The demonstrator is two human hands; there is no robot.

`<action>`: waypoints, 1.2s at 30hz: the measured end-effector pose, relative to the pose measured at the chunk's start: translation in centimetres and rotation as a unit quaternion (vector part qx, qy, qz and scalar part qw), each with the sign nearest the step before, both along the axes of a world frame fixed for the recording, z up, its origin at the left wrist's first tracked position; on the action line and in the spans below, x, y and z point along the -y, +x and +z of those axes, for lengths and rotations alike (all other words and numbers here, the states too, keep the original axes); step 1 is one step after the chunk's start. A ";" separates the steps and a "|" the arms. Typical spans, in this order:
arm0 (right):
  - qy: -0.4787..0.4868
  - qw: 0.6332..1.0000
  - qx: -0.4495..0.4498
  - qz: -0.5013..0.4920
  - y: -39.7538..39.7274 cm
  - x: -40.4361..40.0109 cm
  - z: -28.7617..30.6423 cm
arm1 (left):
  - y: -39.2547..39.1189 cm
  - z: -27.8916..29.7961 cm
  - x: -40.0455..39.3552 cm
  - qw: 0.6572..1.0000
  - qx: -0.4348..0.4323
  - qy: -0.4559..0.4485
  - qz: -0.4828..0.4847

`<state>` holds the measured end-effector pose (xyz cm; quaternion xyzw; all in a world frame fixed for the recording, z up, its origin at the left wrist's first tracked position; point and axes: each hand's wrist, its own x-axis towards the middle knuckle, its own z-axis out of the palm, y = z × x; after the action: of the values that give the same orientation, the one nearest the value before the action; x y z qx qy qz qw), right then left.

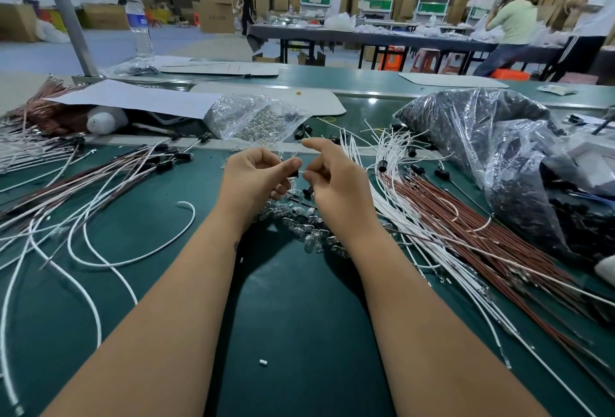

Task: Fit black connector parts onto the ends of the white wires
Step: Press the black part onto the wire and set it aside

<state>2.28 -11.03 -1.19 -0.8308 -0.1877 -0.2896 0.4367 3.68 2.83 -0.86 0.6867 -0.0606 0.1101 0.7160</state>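
Black connector (294, 174) pinched by left hand (258, 176), mostly hidden

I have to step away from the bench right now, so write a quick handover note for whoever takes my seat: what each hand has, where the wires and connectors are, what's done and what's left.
Left hand: pinches a black connector part between thumb and fingers.
Right hand: fingers curled at the connector's end, apparently feeding a thin wire; the wire itself is too small to make out.
Stock: unfitted white and brown wires fan out right of the hands; big clear bag of black connector parts far right; small glass bulbs under the wrists.
Done: wires with black ends lie to the left.
Left: finish this fit, then work through the right-hand pile.
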 end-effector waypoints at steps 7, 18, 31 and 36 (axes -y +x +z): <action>-0.021 1.000 -0.009 0.002 0.1 0.1 0.0 | -0.1 0.1 0.0 1.000 -0.005 0.009 -0.017; -0.023 0.999 -0.024 -0.011 0.0 -0.2 -0.2 | 0.1 0.0 -0.1 0.999 -0.016 -0.001 -0.029; -0.126 0.983 -0.043 -0.129 0.3 0.6 0.1 | 0.5 -0.1 -1.3 0.990 0.058 0.049 0.118; -0.148 0.959 -0.010 -0.241 0.5 2.1 0.3 | 2.0 0.0 -4.4 0.916 -0.001 0.014 0.400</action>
<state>2.77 -13.10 -0.88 -0.9094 -0.0185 -0.3473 0.2280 5.63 7.18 -0.87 0.6637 0.2186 0.3861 0.6022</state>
